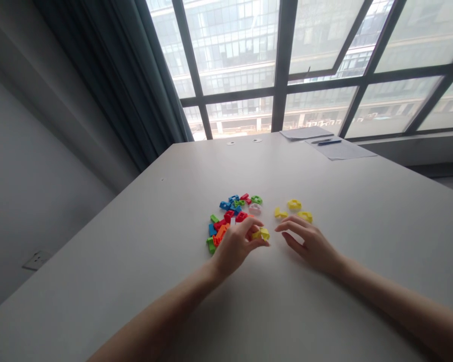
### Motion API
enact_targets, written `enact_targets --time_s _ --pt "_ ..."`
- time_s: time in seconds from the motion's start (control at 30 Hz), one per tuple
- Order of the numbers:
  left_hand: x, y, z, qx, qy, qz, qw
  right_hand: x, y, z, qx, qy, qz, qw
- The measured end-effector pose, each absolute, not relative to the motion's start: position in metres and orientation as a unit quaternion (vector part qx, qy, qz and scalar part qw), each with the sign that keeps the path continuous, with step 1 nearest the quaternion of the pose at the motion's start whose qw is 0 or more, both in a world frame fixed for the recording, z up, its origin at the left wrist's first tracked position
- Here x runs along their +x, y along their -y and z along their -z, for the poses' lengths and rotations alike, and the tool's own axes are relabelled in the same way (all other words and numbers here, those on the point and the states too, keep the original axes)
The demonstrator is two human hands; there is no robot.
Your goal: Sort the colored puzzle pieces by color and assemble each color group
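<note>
Between the thumb and fingers of my left hand [237, 242] is a yellow plastic block [263, 234], held just above the table. That hand partly covers a pile of small plastic blocks in red, blue, green and orange, among them an orange block [221, 234] and a red block [229, 216]. My right hand [312, 244] is a short way to the right, fingers apart and nothing in them. Just beyond its fingertips lie a few loose yellow pieces: one yellow block [280, 213], another yellow block [294, 204], and a third yellow block [305, 216] partly behind the knuckles.
The white table [154, 291] reaches back to a large window [234, 50]. Sheets of paper [347, 152] with a dark blue pen [329, 143] lie at its far right. A dark curtain [136, 75] hangs at the left, and a wall socket [36, 260] sits below it.
</note>
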State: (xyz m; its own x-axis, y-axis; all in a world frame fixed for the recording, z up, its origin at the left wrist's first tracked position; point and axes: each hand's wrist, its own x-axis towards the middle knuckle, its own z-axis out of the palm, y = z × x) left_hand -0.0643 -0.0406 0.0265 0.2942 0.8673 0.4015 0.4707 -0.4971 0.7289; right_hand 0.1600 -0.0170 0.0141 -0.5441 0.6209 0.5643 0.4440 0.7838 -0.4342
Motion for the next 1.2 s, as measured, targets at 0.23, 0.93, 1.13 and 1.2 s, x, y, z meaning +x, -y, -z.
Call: enact_targets --time_s 0.23,0.93,1.13,1.2 --pt "-0.059 0.053 -0.012 0.839 -0.404 -0.353 0.094 0.159 0.02 -0.017 -0.297 0.872 -0.159 0.354" --pt "-0.061 0.046 -0.007 0.829 -0.373 -0.401 0.114 0.158 0.02 -0.014 -0.321 0.886 -0.133 0.306" --pt "-0.061 0.048 -0.009 0.836 -0.362 -0.398 0.109 0.159 0.021 -0.015 -0.307 0.888 -0.112 0.324" --pt "-0.06 0.049 -0.011 0.835 -0.368 -0.396 0.101 0.159 0.021 -0.016 -0.303 0.889 -0.107 0.327"
